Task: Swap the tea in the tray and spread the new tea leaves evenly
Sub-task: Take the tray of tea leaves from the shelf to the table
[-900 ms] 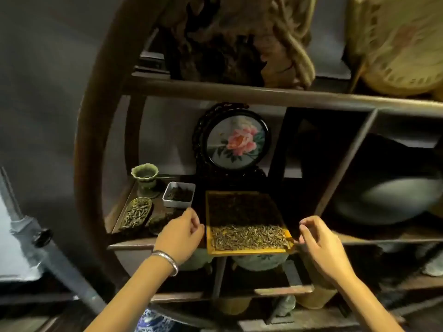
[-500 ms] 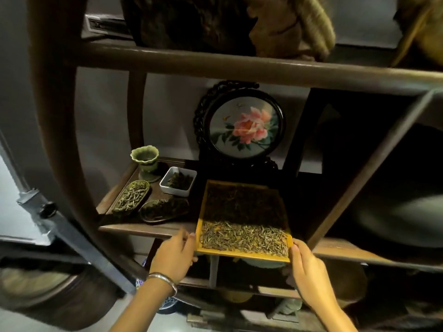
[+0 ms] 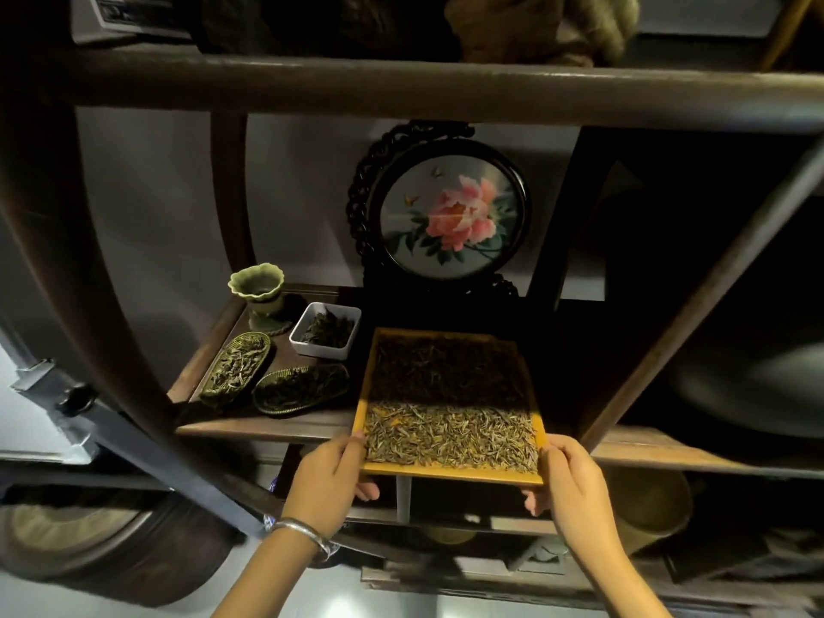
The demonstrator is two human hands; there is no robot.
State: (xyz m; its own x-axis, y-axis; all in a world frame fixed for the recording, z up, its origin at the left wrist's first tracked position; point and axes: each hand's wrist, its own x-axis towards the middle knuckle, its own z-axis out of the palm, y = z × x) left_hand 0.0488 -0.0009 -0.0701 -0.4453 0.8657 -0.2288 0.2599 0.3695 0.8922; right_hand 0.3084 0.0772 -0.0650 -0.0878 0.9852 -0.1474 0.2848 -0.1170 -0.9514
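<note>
A yellow rectangular tray (image 3: pixel 450 474) full of dry tea leaves (image 3: pixel 450 434) lies on the wooden shelf (image 3: pixel 267 428), its near end jutting past the shelf edge. My left hand (image 3: pixel 327 479) grips the tray's near left corner, thumb on the rim and fingertips underneath. My right hand (image 3: pixel 573 488) grips the near right corner the same way. The far half of the tray is in shadow, so the leaves there look darker.
On the shelf left of the tray stand a white square dish (image 3: pixel 325 330) of dark leaves, two leaf-shaped dishes (image 3: pixel 236 368) (image 3: pixel 301 388) of tea and a green cup (image 3: pixel 258 289). A round framed peony picture (image 3: pixel 446 216) stands behind the tray. Shelf beams cross above and at right.
Both hands went from reaching near the tray's front corners to gripping them. The tray's near end now sticks out further past the shelf edge, and my view has moved closer.
</note>
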